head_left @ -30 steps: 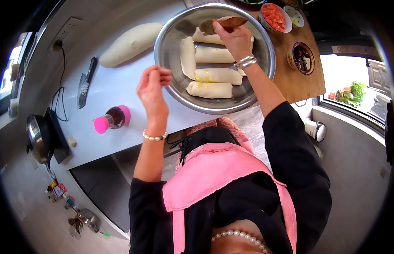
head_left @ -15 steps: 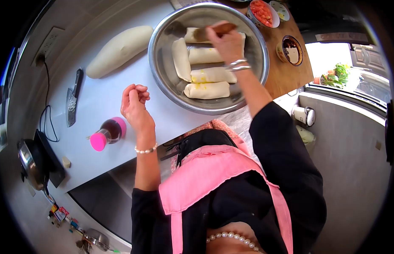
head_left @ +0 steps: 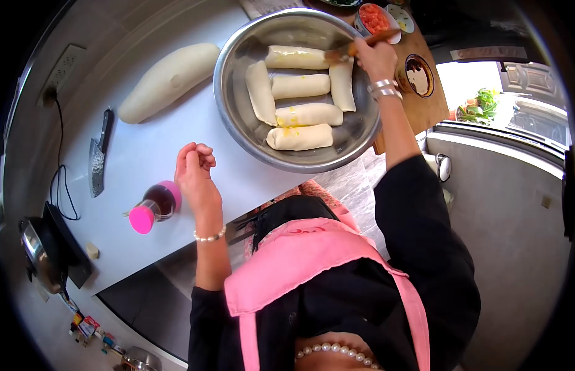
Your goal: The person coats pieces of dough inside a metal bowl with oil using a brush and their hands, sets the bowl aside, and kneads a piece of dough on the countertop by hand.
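Dough rolls (head_left: pixel 301 86) inside bowl rim (head_left: pixel 217 93), some gaps

My right hand (head_left: pixel 378 60) has moved from over the rolls to the right side of the steel bowl (head_left: pixel 221 93), and the brush (head_left: pixel 369 42) now slants up past the rim. That uncovers the right-hand roll (head_left: pixel 342 88) and most of the top roll (head_left: pixel 295 57), glossy now. My left hand (head_left: pixel 198 177), beside the rim a second ago, has drawn away over the counter (head_left: pixel 130 176).
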### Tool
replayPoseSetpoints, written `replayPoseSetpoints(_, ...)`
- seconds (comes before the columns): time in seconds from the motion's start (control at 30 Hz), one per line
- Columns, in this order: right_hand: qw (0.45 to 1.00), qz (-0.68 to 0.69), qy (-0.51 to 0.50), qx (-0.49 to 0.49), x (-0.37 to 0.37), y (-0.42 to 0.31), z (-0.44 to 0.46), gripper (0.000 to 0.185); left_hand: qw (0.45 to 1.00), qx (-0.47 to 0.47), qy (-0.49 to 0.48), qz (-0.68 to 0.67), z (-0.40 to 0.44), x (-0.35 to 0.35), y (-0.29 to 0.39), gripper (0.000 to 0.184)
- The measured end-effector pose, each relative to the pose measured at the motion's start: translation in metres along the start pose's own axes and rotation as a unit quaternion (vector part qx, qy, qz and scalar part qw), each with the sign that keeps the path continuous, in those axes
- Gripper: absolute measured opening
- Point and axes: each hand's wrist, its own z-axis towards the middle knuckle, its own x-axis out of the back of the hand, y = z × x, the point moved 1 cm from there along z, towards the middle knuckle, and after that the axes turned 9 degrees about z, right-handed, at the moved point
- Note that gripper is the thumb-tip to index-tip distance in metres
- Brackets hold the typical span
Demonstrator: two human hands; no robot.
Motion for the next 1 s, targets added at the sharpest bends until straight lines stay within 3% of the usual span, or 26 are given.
replayPoseSetpoints(0.1, 0.979, -0.028, -0.007, 0.201, -0.017, -0.049, -0.054, 0.039, 1.0, 0.018, -0.008, 0.004, -0.001, 0.003, -0.007, 0.014)
replayPoseSetpoints(0.13, 0.984, 0.089, -0.039, 0.147, -0.045, -0.05, -0.067, 0.033, 1.0, 0.016, -0.008, 0.007, -0.001, 0.001, -0.008, 0.014)
replayPoseSetpoints(0.2, 0.949, 0.198, -0.098, 0.224, -0.079, -0.029, -0.075, 0.022, 1.0, 0.003, -0.009, 0.009, 0.0, 0.0, -0.007, 0.014)
replayPoseSetpoints(0.33, 0.978, 0.03, -0.013, 0.207, -0.006, 0.007, -0.068, 0.017, 1.0, 0.003, -0.003, 0.018, -0.004, 0.008, -0.005, 0.013)
replayPoseSetpoints(0.43, 0.97, 0.137, 0.01, 0.199, -0.007, -0.011, -0.093, 0.017, 1.0, 0.008, -0.006, 0.021, -0.003, 0.011, -0.011, 0.013)
replayPoseSetpoints(0.47, 0.97, 0.153, -0.024, 0.186, -0.023, -0.022, -0.1, 0.019, 1.0, 0.009, -0.008, 0.026, -0.003, 0.012, -0.012, 0.014)
replayPoseSetpoints(0.53, 0.977, 0.137, -0.118, 0.111, -0.05, -0.033, -0.104, 0.02, 0.999, -0.008, -0.015, 0.032, -0.002, 0.01, -0.011, 0.014)
replayPoseSetpoints(0.57, 0.969, 0.199, -0.147, -0.02, -0.052, -0.021, -0.098, 0.02, 0.999, -0.013, -0.023, 0.036, -0.002, 0.01, -0.011, 0.014)
replayPoseSetpoints(0.67, 0.993, -0.073, -0.048, 0.074, 0.012, 0.011, -0.076, 0.028, 0.996, -0.017, -0.024, 0.086, 0.005, 0.006, -0.018, 0.02)
replayPoseSetpoints(0.77, 0.99, -0.001, 0.007, 0.141, 0.022, -0.014, -0.096, 0.025, 0.992, -0.05, -0.024, 0.112, 0.01, -0.018, -0.019, 0.028)
replayPoseSetpoints(0.8, 0.986, 0.132, -0.025, 0.102, 0.001, -0.028, -0.105, 0.03, 0.991, -0.033, -0.022, 0.128, 0.014, -0.027, -0.02, 0.03)
replayPoseSetpoints(0.83, 0.99, 0.068, -0.096, 0.081, -0.023, -0.025, -0.104, 0.034, 0.989, -0.017, -0.018, 0.143, 0.02, -0.037, -0.021, 0.032)
replayPoseSetpoints(0.87, 0.98, 0.119, -0.162, 0.0, -0.039, -0.044, -0.107, 0.036, 0.988, -0.004, -0.013, 0.156, 0.028, -0.046, -0.022, 0.035)
replayPoseSetpoints(0.93, 0.978, 0.094, -0.169, -0.076, -0.045, -0.028, -0.09, 0.037, 0.982, 0.009, -0.055, 0.182, 0.039, -0.056, -0.02, 0.036)
replayPoseSetpoints(1.0, 0.996, 0.003, -0.084, -0.029, -0.007, 0.013, -0.073, 0.035, 0.982, 0.01, -0.088, 0.168, 0.052, -0.066, -0.023, 0.035)
